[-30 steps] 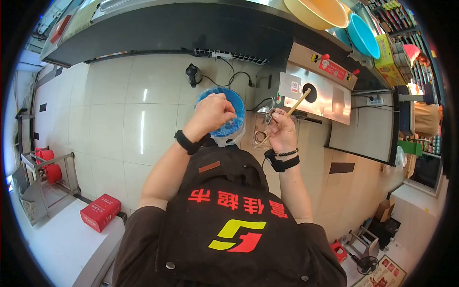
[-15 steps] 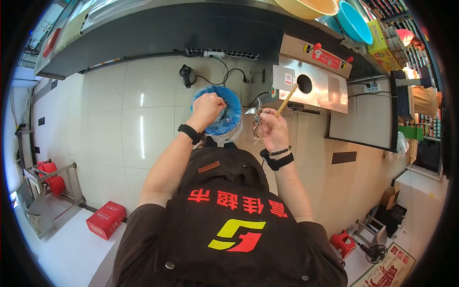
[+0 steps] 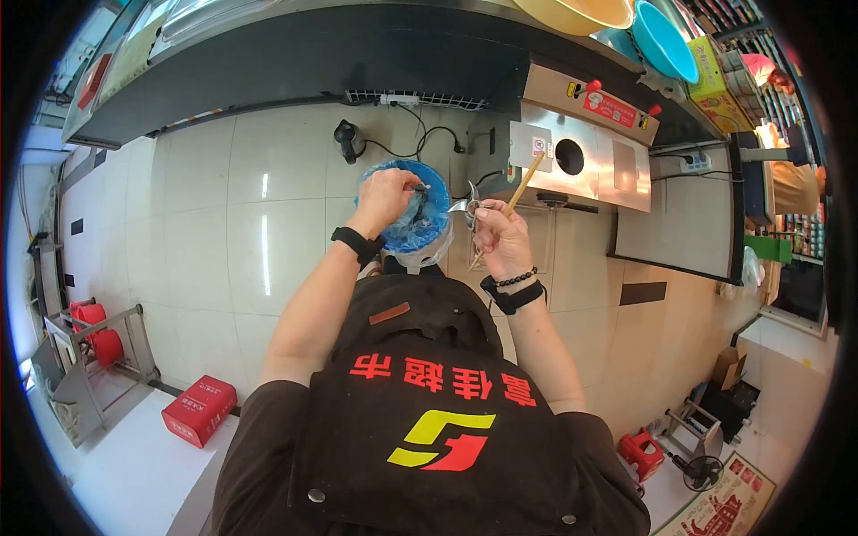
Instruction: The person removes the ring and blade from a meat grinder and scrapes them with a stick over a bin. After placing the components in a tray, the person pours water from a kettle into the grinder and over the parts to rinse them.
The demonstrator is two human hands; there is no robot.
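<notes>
Over a bin lined with a blue plastic bag [image 3: 435,213], my left hand [image 3: 384,198] is closed in a pinch. A small dark bit shows at its fingertips, too small to name. My right hand [image 3: 502,239], just right of the bin, is closed around metal scissors [image 3: 459,205] and a thin wooden stick [image 3: 525,183]. The scissors' curved blades stand apart, one pointing toward the bin; my fingers cover part of the handles. Slanting up to the right, the stick passes through my grip, and its lower end shows below the hand. Dark scraps lie inside the bag.
Ahead, a metal machine with a round hole [image 3: 569,157] stands under the dark counter [image 3: 295,71]. A black corded device [image 3: 349,140] sits on the floor behind the bin. Basins [image 3: 664,42] rest on the counter. A red box [image 3: 199,411] is at the left.
My right hand has shifted slightly left, bringing the scissors and stick closer to the bin. My left fingers have turned a little, and the small dark bit now shows at their tips.
</notes>
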